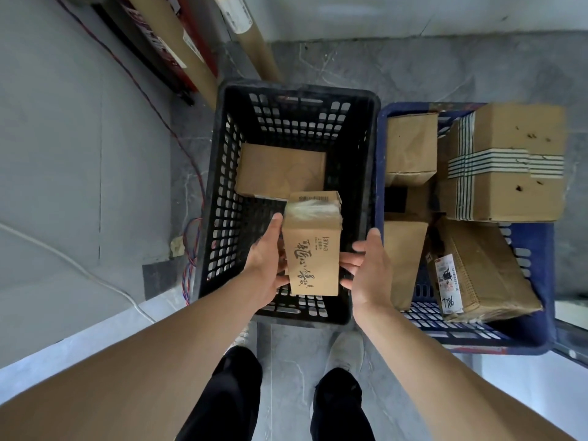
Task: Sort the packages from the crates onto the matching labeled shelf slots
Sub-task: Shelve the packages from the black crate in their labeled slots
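**Small carton held lengthwise over the black crate**

The small printed carton (313, 246) sits between both hands, above the near half of the black crate (222, 173). Its long axis runs away from the person, taped end farthest. The left hand (265, 265) presses its left face, thumb up along the edge; the right hand (369, 268) cups the right face with its fingers under it (both closed on the carton). A flat box (280, 170) lies deeper inside; the blue crate (528, 332) stands just right, full of packages. No shelf shows here
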`<state>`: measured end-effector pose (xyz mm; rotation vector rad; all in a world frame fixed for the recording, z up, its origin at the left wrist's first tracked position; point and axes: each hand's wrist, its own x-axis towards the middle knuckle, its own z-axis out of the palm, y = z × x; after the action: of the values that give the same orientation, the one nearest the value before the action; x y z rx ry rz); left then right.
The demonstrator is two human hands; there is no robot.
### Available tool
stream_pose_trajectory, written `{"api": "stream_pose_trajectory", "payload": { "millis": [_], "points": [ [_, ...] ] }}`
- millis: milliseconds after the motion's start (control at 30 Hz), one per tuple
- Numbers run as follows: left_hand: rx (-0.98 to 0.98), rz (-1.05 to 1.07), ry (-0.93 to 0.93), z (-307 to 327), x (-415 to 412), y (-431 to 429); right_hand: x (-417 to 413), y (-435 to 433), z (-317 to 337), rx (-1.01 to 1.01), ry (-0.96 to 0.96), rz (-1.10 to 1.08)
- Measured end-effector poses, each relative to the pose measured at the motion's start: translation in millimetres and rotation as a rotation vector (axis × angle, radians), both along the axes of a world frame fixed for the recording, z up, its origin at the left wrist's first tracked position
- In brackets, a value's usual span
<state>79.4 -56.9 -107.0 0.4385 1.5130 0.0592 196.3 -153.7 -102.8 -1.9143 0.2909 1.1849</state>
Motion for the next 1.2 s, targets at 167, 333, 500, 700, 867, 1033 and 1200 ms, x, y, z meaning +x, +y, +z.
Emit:
{"api": "stream_pose_trajectory", "payload": {
  "millis": [167, 333, 500, 700, 867, 1033, 1200],
  "points": [
    [0.067, -0.035, -0.134, -3.2, -4.4, -1.5, 4.8, 3.5, -0.4, 0.051, 0.081, 0.067],
    [0.0, -0.086, -0.014, -10.6, -8.6, -6.8, -1.7, -13.4, -9.4, 0.042, 0.186, 0.012],
    [-0.106, -0.09, 0.052, -20.3, -7.4, -13.3, -14.2, -24.9, -19.2, -0.042, 0.206, 0.022],
    [-0.123, -0.125, 0.056, -12.9, -0.2, -15.7, -9.1, -17.8, -12.5, -0.064, 0.273, 0.038],
    [-0.079, -0.112, 0.021, -11.7, -4.9, -8.6, -2.4, -19.6, -11.6, -0.001, 0.231, 0.023],
    [-0.079, -0.113, 0.016, -16.5, -5.5, -6.0, -5.8, -11.0, -13.9, 0.009, 0.235, 0.017],
    [-0.136, -0.143, -0.008, -24.6, -7.4, -14.0, -13.4, -15.4, -28.1, -0.075, 0.256, 0.113]
  ]
}}
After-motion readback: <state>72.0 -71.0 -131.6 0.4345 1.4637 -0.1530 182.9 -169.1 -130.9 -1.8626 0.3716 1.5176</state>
